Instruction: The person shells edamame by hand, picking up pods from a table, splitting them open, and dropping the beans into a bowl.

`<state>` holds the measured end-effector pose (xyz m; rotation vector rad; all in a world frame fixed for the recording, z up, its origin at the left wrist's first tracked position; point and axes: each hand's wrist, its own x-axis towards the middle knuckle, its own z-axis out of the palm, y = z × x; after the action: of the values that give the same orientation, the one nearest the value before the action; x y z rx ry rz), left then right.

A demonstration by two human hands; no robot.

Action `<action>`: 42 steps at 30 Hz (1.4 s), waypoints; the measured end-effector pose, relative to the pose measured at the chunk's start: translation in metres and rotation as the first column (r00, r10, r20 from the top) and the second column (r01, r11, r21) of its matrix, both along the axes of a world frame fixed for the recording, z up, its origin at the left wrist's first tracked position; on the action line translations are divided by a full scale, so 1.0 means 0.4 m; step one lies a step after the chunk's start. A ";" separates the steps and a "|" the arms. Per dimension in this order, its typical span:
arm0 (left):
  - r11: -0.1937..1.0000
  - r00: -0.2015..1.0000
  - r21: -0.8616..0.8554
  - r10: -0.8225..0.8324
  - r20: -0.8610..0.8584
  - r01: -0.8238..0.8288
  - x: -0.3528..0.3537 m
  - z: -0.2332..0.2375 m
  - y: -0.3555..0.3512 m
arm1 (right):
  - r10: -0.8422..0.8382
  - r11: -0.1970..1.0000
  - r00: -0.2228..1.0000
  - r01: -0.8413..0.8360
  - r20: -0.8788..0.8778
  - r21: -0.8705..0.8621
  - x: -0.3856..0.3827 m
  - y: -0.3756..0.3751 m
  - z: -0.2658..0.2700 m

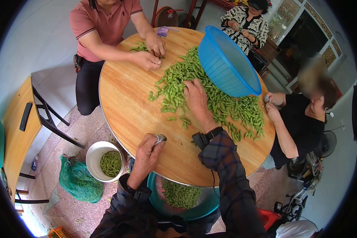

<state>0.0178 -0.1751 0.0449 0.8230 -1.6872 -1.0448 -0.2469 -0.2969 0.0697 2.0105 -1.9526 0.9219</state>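
A heap of green edamame pods (178,79) lies on the round wooden table (123,99). My right hand (196,99) reaches into the heap's near side, its fingers curled down and closed at the pods; its fingertips are partly hidden among them. Over the table's near left edge, my left hand (148,154) is closed around a small grey, metallic-looking thing (160,139) at the thumb and forefinger, too small to name surely. A few loose pods (184,121) lie between my two hands.
A tilted blue basket (226,63) rests on the heap. Below the table edge are a white bucket (92,158) of pods, a green mesh bag (81,178) and a teal basin (206,206) with pods. Several people sit around, including a person in pink (103,27) handling pods.
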 end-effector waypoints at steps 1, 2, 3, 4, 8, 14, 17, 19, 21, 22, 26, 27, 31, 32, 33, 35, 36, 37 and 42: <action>1.000 1.000 -0.009 0.001 -0.002 -0.001 0.000 -0.001 0.000 | 0.000 1.000 1.000 0.000 -0.001 0.004 -0.001 -0.001 -0.004; 1.000 1.000 -0.005 0.001 -0.003 -0.001 0.001 0.001 0.001 | 0.001 0.999 1.000 -0.002 -0.005 -0.045 -0.002 0.001 -0.009; 1.000 1.000 0.011 0.004 0.005 -0.004 0.002 0.004 0.002 | 0.002 0.995 1.000 -0.003 -0.009 -0.095 -0.002 0.005 -0.012; 1.000 1.000 0.025 0.006 0.014 -0.006 0.002 0.007 0.003 | 0.000 0.996 1.000 -0.001 -0.008 -0.093 -0.002 0.013 -0.015; 0.999 1.000 -0.026 0.020 0.015 -0.020 0.002 -0.006 -0.002 | 0.025 0.998 0.945 -0.043 0.325 0.050 -0.002 0.089 -0.005; 0.987 0.998 0.149 -0.059 0.032 0.054 -0.012 0.002 0.019 | 0.050 0.974 0.649 -0.201 0.759 0.107 0.089 0.337 0.067; 0.912 0.964 0.326 -0.202 -0.174 0.250 -0.053 0.018 0.052 | 0.053 0.964 0.640 -0.233 0.766 0.128 0.124 0.448 0.062; 0.874 0.907 0.333 -0.233 -0.350 0.354 -0.081 0.031 0.070 | 0.051 0.962 0.629 -0.239 0.776 0.130 0.144 0.511 0.058; 0.866 0.905 0.332 -0.261 -0.336 0.374 -0.093 0.038 0.092 | 0.152 0.979 0.737 -0.206 0.658 0.005 0.165 0.564 0.056; 0.854 0.889 0.331 -0.276 -0.365 0.401 -0.096 0.040 0.105 | 0.141 0.981 0.726 -0.195 0.673 0.005 0.169 0.585 0.054; 0.837 0.871 0.318 -0.322 -0.372 0.445 -0.092 0.043 0.142 | 0.189 0.982 0.821 -0.156 0.539 -0.106 0.174 0.641 0.040; 0.834 0.874 0.324 -0.330 -0.357 0.447 -0.090 0.045 0.148 | 0.208 0.977 0.848 -0.159 0.487 -0.140 0.176 0.651 0.036; 0.818 0.871 0.342 -0.346 -0.349 0.462 -0.084 0.058 0.168 | 0.195 0.981 0.792 -0.161 0.579 -0.110 0.186 0.691 0.044; 0.811 0.865 0.345 -0.352 -0.357 0.473 -0.082 0.062 0.172 | 0.190 0.982 0.771 -0.153 0.607 -0.113 0.191 0.696 0.047; 0.810 0.867 0.347 -0.357 -0.347 0.473 -0.080 0.065 0.175 | 0.187 0.982 0.750 -0.146 0.634 -0.117 0.196 0.701 0.050; 0.806 0.862 0.340 -0.373 -0.344 0.484 -0.076 0.068 0.179 | 0.200 0.980 0.745 -0.151 0.636 -0.132 0.198 0.709 0.056; 0.805 0.863 0.342 -0.377 -0.336 0.485 -0.074 0.070 0.182 | 0.213 0.977 0.746 -0.160 0.631 -0.141 0.198 0.713 0.056; 0.804 0.860 0.338 -0.379 -0.342 0.489 -0.074 0.072 0.185 | 0.211 0.978 0.743 -0.155 0.635 -0.143 0.199 0.716 0.055; 0.808 0.866 0.336 -0.387 -0.317 0.484 -0.071 0.090 0.196 | 0.218 0.976 0.776 -0.164 0.592 -0.145 0.197 0.728 0.063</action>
<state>-0.0105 -0.0967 0.0810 0.5324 -1.5058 -1.7920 -0.1679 -0.0058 0.0948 2.0563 -1.9406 1.8666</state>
